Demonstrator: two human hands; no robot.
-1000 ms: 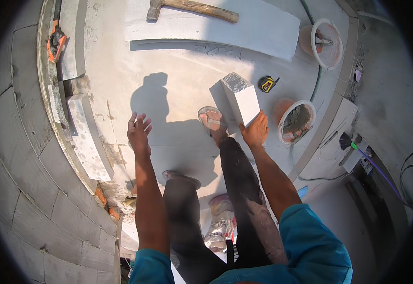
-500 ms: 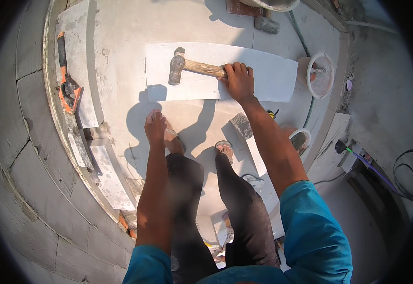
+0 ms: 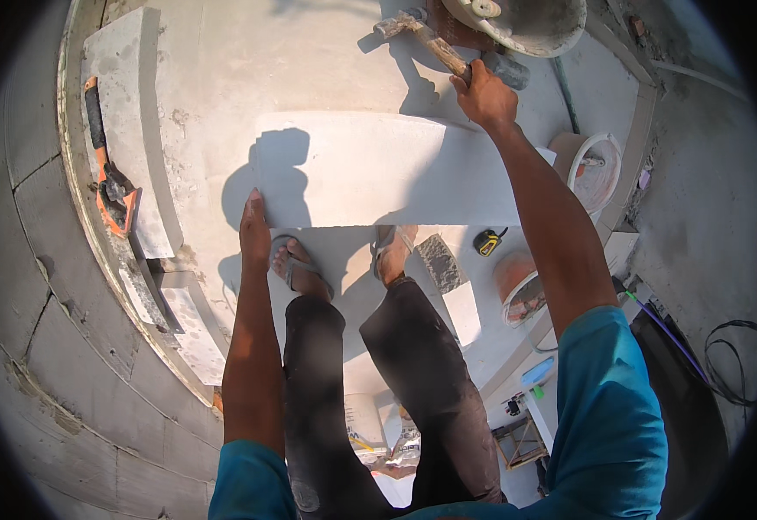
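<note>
Hammer (image 3: 435, 43), head view: we find it just past the far edge of a white slab (image 3: 378, 169), head pointing away and to the left. The right hand (image 3: 489, 97) is wrapped around the near end of its wooden handle; the shadow falls apart from it, so we take it to be off the floor. We judge it stiff and head-heavy, likely to tip toward the metal; the worn wood should offer decent friction. Hold near the handle's end for swing, or closer to the head for control.

Same view: the slab lies crosswise in front of the feet. The left hand (image 3: 255, 227) is at its left end, near the close corner; we cannot tell whether the fingers clasp it or merely touch. We expect a rigid, bulky, rather heavy piece, perhaps dusty and slippery, with brittle corners. Best taken by both short ends, palms flat, fingers underneath. A smaller block (image 3: 449, 290) and a tape measure (image 3: 487, 242) lie nearby.
</note>
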